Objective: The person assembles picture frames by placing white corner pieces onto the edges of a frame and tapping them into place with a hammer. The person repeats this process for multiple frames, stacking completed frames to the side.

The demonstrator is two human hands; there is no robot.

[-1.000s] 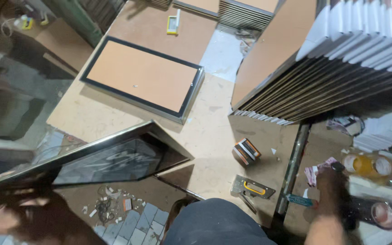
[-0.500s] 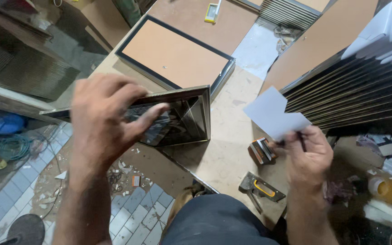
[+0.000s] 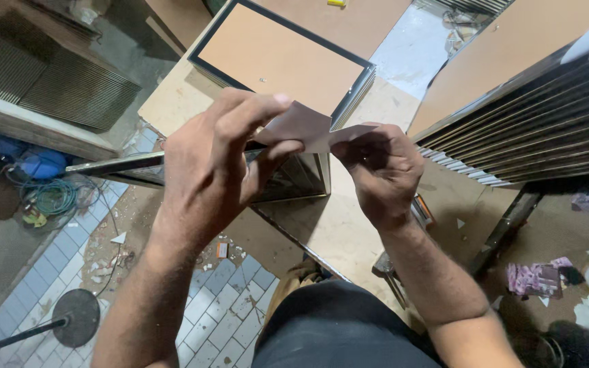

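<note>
**Both hands pinching one paper sheet above the frame**

Largest first. The desk [image 3: 349,225] sits under both your hands, a plywood top with its near edge just below your wrists. Far right of your right hand, a stack of dark-edged panels [image 3: 533,129] leans at a slant, white ends showing. Beyond your fingertips, a pile of black-edged frames with a brown backing board [image 3: 277,58] lies flat on the desk.

Directly under your left hand, the glazed frame [image 3: 294,178] runs out left past the desk edge over the tiled floor [image 3: 219,307]. Can't tell whether your left palm touches it.

Your left hand [image 3: 216,160] is closed on the paper sheet [image 3: 301,126]: thumb below, fingers curled over its left edge. Your right hand [image 3: 380,170] is clamped on the same sheet's right end, fingertips pinched together. The sheet is small, pale and bent between the two hands, held up off the desk above the frame's right corner.

Smaller stuff: a round-based stand [image 3: 73,317] on the floor below-left of your left forearm, a green hose coil [image 3: 52,197] left of it, and a small orange-ended object [image 3: 423,210] on the desk just right of your right wrist.
</note>
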